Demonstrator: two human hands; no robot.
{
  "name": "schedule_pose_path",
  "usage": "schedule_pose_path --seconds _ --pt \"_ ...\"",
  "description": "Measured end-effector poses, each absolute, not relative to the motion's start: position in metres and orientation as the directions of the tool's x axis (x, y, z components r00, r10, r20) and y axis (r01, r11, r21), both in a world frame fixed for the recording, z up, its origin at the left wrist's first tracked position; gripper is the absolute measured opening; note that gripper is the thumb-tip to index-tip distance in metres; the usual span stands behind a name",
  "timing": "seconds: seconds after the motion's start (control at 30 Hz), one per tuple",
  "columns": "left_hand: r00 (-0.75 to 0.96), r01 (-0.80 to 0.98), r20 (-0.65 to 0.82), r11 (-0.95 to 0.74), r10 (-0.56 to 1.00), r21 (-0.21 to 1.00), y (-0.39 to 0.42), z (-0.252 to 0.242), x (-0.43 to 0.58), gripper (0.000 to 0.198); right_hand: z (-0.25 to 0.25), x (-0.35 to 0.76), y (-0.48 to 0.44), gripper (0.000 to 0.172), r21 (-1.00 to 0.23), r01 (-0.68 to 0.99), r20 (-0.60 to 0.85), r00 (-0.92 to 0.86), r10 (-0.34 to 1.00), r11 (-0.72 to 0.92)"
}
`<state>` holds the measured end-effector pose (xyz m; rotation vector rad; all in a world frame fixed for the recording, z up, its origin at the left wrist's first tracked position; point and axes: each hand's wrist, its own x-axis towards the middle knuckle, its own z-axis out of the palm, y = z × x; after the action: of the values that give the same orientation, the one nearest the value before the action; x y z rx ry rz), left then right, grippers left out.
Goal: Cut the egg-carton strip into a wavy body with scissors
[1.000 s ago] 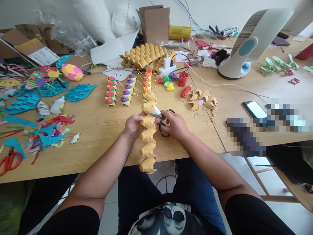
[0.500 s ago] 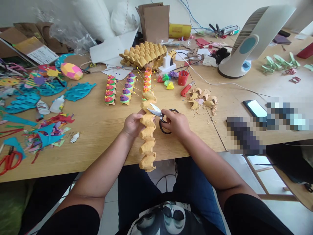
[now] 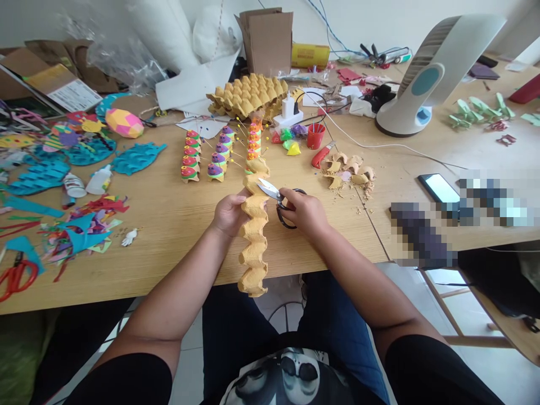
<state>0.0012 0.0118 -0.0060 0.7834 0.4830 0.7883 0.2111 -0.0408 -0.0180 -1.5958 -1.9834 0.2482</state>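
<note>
A long bumpy strip of yellow egg carton runs toward me, its near end jutting past the table edge. My left hand grips the strip's left side, thumb on top. In my right hand is a pair of black-handled scissors, fingers through the loops. Their silver blades lie over the strip's upper part, pointing up and left; the blades look nearly closed. Beyond the strip's far end stands a row of orange painted carton cups. Purple painted cups and red and green ones line up to its left.
Cut carton scraps and a red-handled cutter lie to the right, near a red cup. Stacked egg trays stand behind. A white fan and phone are farther right. Red scissors lie far left.
The scissor blades have drawn slightly together and moved a little to the right over the strip. My left hand keeps its hold, and the strip's near end has shifted slightly left.
</note>
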Motion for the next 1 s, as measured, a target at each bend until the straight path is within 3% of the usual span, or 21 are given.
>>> schedule_pose_path --seconds 0.33,0.47,0.63,0.87,1.0 --pt "0.62 -0.492 -0.083 0.469 0.78 0.733 0.012 -0.004 -0.001 0.047 -0.02 0.213 -0.04 0.029 -0.621 0.745 0.372 0.005 0.928 0.244" --pt "0.622 -0.487 -0.082 0.467 0.778 0.738 0.012 -0.006 -0.003 0.048 -0.015 0.212 -0.042 0.032 -0.677 0.708 0.342 0.061 0.938 0.201" --pt "0.634 -0.411 -0.105 0.448 0.767 0.794 0.009 -0.004 -0.003 0.038 -0.011 0.214 -0.042 0.041 -0.618 0.721 0.435 -0.018 0.9 0.313" --pt "0.595 -0.412 -0.046 0.353 0.802 0.84 0.004 0.002 0.005 0.049 -0.011 0.211 -0.044 0.031 -0.607 0.735 0.377 -0.071 0.924 0.304" --pt "0.596 -0.448 -0.06 0.393 0.801 0.803 0.004 0.0 0.005 0.053 -0.012 0.211 -0.044 0.033 -0.572 0.758 0.406 -0.069 0.911 0.312"
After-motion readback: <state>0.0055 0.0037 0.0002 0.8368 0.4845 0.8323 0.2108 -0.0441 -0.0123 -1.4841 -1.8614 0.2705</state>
